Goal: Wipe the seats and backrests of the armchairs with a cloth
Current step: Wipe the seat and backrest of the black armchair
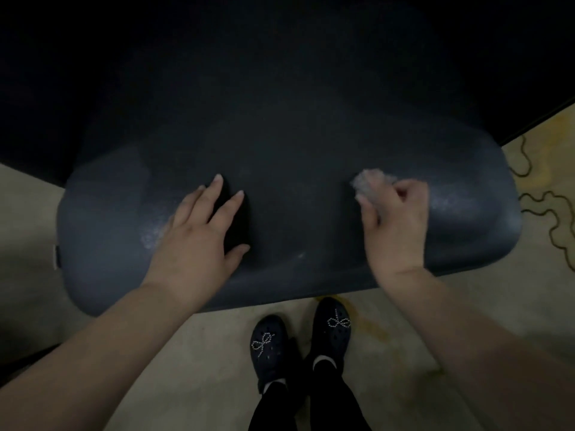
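Head view: right hand [396, 225] grips cloth [370, 181] on armchair [295, 166]; left hand [199, 237] flat.

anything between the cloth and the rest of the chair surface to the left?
Yes, the left hand. It rests flat, fingers spread, on the dark armchair cushion, left of the grey cloth that the right hand grips. A leftward wipe would meet it. Between them only bare cushion shows.

The pale grey crumpled cloth [371, 183] at 2 o'clock is motion-blurred and largely hidden inside the right hand [395, 225] grip. The dark navy padded armchair [280, 144] fades into darkness toward 12 o'clock; its outline there is indeterminate.
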A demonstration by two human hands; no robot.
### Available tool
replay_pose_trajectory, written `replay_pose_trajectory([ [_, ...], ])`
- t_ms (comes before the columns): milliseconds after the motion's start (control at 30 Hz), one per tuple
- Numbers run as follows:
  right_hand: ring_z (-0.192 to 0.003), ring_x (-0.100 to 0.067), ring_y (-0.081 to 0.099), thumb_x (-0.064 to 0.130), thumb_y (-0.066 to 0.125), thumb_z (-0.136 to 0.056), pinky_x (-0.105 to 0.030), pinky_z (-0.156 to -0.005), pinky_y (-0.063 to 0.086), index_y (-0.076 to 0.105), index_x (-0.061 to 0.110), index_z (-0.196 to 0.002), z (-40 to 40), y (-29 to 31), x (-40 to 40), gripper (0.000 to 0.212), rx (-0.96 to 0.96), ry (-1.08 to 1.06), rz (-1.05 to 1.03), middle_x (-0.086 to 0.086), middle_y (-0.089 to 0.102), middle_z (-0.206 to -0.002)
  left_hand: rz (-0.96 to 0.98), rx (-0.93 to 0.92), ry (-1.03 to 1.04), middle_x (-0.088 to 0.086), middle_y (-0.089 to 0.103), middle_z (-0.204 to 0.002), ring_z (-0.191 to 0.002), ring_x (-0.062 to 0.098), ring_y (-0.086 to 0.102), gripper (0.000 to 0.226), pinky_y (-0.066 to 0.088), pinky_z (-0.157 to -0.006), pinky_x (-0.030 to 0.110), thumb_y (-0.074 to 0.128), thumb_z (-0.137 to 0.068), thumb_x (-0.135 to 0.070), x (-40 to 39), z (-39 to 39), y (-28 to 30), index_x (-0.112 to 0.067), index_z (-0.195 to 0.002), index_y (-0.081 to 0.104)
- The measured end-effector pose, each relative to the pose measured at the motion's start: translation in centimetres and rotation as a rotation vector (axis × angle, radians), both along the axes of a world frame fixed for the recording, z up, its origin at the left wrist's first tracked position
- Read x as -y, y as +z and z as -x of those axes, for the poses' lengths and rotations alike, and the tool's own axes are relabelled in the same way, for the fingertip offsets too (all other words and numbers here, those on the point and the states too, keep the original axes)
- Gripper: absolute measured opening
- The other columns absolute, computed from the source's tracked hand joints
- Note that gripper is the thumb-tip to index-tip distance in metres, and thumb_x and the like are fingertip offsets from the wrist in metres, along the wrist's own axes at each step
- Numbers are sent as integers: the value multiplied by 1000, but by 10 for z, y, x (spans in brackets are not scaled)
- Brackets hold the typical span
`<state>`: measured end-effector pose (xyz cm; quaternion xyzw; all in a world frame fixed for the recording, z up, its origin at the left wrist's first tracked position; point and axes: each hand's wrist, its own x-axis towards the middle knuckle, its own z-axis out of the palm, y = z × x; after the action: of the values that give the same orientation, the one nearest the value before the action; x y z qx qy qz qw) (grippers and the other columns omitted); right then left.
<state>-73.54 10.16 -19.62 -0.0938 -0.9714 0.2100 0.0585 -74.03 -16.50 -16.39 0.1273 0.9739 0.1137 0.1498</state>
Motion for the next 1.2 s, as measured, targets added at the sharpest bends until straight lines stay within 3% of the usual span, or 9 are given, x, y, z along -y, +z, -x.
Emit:
replay_pose_trajectory([
  [100,-93,7,52,24,62,-90,-14,-77,43,59,42,-81,-22,-11,51,20,-71,82,110,-4,61,-102,22,15,-2,5,16,-160,-143,29,19,87,19,-116,40,72,-76,-49,9,-5,0,-24,-149,32],
  [200,-91,-15,49,33,56,-88,-33,-76,48,66,25,-106,-6,0,84,22,-55,339,144,-4,48,-100,25,28,37,4,14,-160,-143,29,18,92,21,-116,44,73,-72,-53,18,-9,1,-26,-150,30],
  [300,-85,-33,54,12,69,-83,-48,-75,51,66,20,-115,16,4,62,34,-104,221,174,-19,48,-98,26,20,53,4,15,-160,-143,30,19,93,27,-114,50,72,-71,-55,27,-10,-1,-27,-150,30],
  [467,-96,-26,48,22,59,-88,-23,-84,38,62,24,-123,-38,-1,57,34,12,20,228,-10,49,-107,-8,-7,64,7,19,-159,-141,32,23,94,29,-112,52,76,-68,-54,37,-8,-4,-26,-148,35],
  [600,-94,2,34,37,49,-94,-15,-82,31,60,32,-122,-46,-7,124,30,116,159,376,15,41,-102,-15,-23,74,6,19,-159,-141,31,23,95,29,-113,51,75,-66,-54,40,-8,-8,-26,-148,35],
  [800,-84,8,33,29,57,-93,-5,-81,35,64,16,-118,24,0,86,30,-56,44,266,18,36,-95,-57,-44,141,7,22,-158,-140,33,23,92,30,-111,54,67,-67,-59,51,-8,-12,-27,-147,35],
  [933,-94,-15,47,19,61,-90,-21,-85,43,65,10,-114,10,1,81,26,-68,8,257,5,36,-101,-56,-56,154,7,23,-157,-139,33,25,92,30,-112,52,76,-68,-52,57,-8,-12,-24,-146,38],
  [1000,-93,-13,48,23,58,-89,-17,-82,39,67,13,-113,-1,1,108,28,-49,120,289,0,41,-101,-62,-58,163,7,24,-157,-138,33,26,91,29,-113,50,76,-67,-51,57,-8,-11,-23,-146,39],
  [1200,-97,-33,53,19,61,-90,-44,-83,47,64,20,-117,96,5,133,28,-7,464,219,-19,52,-108,-89,-38,221,3,21,-158,-140,30,23,87,26,-113,47,65,-71,-59,65,4,-10,-28,-147,36],
])
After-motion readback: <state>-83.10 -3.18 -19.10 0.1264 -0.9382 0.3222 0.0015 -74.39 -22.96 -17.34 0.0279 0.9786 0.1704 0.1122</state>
